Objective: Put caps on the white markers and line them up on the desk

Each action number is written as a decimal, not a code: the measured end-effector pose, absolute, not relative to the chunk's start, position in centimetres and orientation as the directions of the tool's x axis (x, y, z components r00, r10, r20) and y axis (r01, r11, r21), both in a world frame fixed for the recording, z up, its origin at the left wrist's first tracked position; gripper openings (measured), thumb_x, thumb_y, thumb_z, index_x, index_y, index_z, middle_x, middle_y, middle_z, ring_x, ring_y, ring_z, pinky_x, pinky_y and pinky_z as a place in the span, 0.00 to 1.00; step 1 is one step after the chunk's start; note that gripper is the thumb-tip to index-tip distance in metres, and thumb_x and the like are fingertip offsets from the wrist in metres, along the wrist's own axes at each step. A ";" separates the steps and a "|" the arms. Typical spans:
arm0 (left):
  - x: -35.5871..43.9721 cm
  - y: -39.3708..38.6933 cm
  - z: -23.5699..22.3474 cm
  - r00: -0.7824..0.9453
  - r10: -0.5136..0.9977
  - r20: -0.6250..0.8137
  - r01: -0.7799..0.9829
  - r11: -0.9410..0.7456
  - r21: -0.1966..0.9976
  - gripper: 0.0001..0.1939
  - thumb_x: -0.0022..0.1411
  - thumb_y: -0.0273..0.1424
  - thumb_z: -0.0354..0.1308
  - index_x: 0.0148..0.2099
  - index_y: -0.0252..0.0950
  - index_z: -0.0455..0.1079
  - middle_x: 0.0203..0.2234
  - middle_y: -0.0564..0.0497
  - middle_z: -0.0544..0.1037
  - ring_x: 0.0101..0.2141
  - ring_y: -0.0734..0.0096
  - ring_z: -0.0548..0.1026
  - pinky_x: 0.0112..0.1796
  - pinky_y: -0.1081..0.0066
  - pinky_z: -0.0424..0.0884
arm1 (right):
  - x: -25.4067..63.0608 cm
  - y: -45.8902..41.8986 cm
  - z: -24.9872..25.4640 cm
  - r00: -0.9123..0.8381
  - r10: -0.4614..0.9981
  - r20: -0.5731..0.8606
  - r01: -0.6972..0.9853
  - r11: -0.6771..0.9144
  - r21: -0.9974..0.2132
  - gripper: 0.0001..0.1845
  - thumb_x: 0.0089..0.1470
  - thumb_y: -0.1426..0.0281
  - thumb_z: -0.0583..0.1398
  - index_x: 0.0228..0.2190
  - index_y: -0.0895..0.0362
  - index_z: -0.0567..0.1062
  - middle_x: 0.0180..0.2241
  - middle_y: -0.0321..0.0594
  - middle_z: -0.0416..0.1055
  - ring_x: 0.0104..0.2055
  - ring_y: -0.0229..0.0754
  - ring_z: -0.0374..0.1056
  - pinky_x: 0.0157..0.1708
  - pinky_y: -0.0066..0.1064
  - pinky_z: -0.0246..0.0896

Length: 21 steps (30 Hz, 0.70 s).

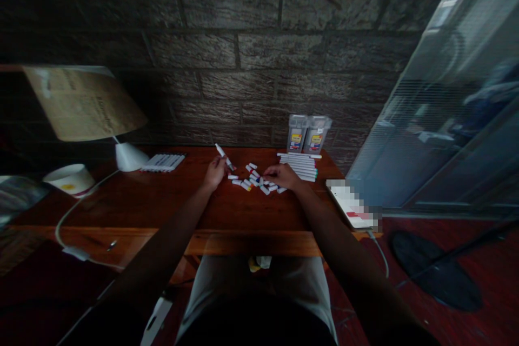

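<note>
My left hand (215, 172) is closed around a white marker (224, 155), which tilts up toward the wall with its upper end free. Several short marker caps (253, 177), white with coloured ends, lie in a loose heap between my two hands. My right hand (283, 175) reaches down into the right side of this heap, its fingertips drawn together at the caps. What those fingertips pinch, if anything, is too small and dark to make out. Just beyond my right hand, several white markers (302, 166) lie side by side in a row, some with coloured ends.
Two clear plastic cases (297, 134) stand against the brick wall. Another row of markers (164, 162) lies at left, beside a lamp (128, 157) and a white paper cup (70, 179). A white device (351, 203) with a cable sits on the right edge of the wooden table (259, 216).
</note>
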State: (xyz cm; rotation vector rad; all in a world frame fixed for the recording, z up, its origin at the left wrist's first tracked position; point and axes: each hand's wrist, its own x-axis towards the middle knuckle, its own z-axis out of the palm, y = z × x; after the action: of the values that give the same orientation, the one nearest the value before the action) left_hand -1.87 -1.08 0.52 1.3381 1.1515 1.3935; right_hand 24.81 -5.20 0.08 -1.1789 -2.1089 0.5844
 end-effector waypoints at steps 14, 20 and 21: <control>-1.8 -1.3 0.7 -0.045 0.976 0.215 0.025 -0.214 0.977 0.11 0.65 0.37 0.52 0.32 0.38 0.60 0.19 0.53 0.76 0.16 0.74 0.68 0.20 0.75 0.58 | 24.4 -5.6 0.7 -0.333 0.884 0.328 0.661 0.467 -0.587 0.06 0.54 0.69 0.64 0.29 0.55 0.82 0.26 0.33 0.79 0.27 0.34 0.71 0.28 0.23 0.58; -1.9 -1.4 0.7 -0.049 0.976 0.210 0.029 -0.209 0.978 0.12 0.66 0.38 0.53 0.32 0.38 0.60 0.19 0.53 0.76 0.16 0.74 0.68 0.20 0.75 0.59 | 24.0 -6.0 1.1 -0.321 0.861 0.395 0.614 0.507 -0.605 0.08 0.56 0.66 0.63 0.31 0.56 0.81 0.27 0.34 0.79 0.26 0.33 0.69 0.29 0.23 0.59; -1.9 -1.4 0.7 -0.051 0.977 0.206 0.033 -0.204 0.978 0.12 0.66 0.39 0.53 0.33 0.38 0.60 0.19 0.53 0.76 0.16 0.74 0.68 0.20 0.75 0.59 | 24.0 -6.1 1.1 -0.329 0.863 0.384 0.606 0.505 -0.615 0.08 0.56 0.66 0.63 0.31 0.55 0.81 0.27 0.34 0.79 0.26 0.33 0.70 0.29 0.23 0.59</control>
State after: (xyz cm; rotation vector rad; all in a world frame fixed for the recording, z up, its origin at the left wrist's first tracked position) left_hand -1.86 -1.44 0.70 1.3553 1.1652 1.3890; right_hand 24.00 -6.06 1.07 -1.1980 -2.0578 0.4774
